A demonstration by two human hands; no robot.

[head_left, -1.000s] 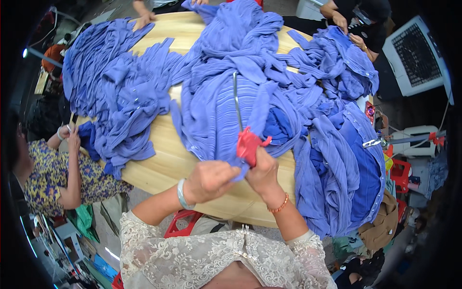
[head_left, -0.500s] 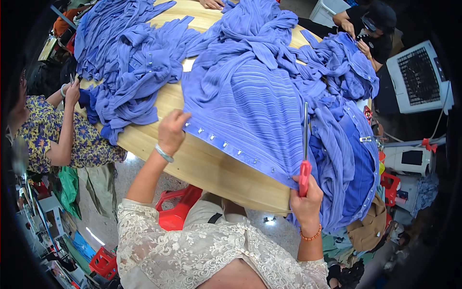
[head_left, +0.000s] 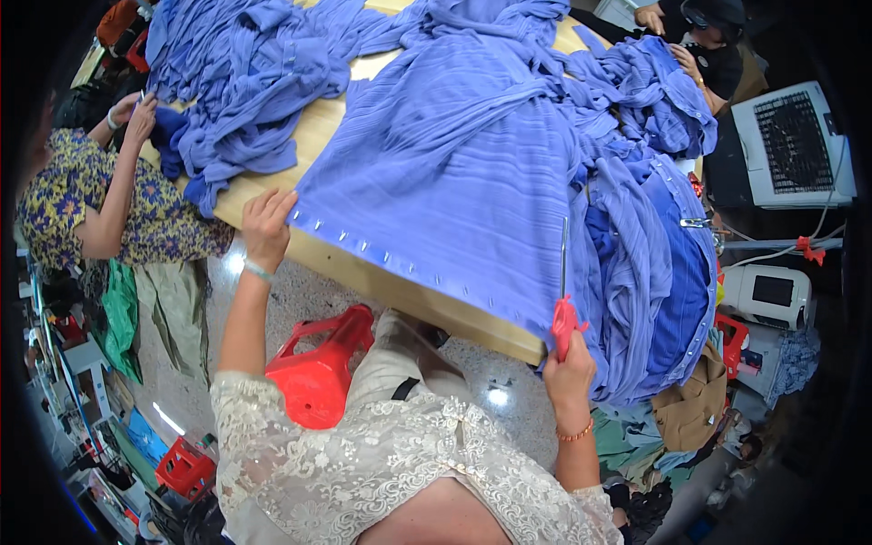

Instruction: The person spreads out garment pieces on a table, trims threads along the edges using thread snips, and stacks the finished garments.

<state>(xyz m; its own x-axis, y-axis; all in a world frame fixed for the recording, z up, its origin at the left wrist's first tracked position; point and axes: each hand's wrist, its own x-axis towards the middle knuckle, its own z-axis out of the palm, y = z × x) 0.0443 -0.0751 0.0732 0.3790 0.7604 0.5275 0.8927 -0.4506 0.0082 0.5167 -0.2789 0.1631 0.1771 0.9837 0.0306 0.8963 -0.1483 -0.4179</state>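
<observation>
Red stool (head_left: pixel 313 395), near L. R hand (head_left: pixel 569 372) closed round red-handled tool (head_left: pixel 565 318), garment's near R corner at its fingers; L hand (head_left: pixel 266 225) pinches near L corner. Blue garment (head_left: pixel 436 204) spread betw. them on table (head_left: pixel 232 202); blue pile (head_left: pixel 241 100) far L.

Left arm (head_left: pixel 242 318) is stretched out pretty straight with the left grip (head_left: pixel 265 227) pinched at its far end, while the right grip (head_left: pixel 570 368) is curled snug, nearer, on the right.
</observation>
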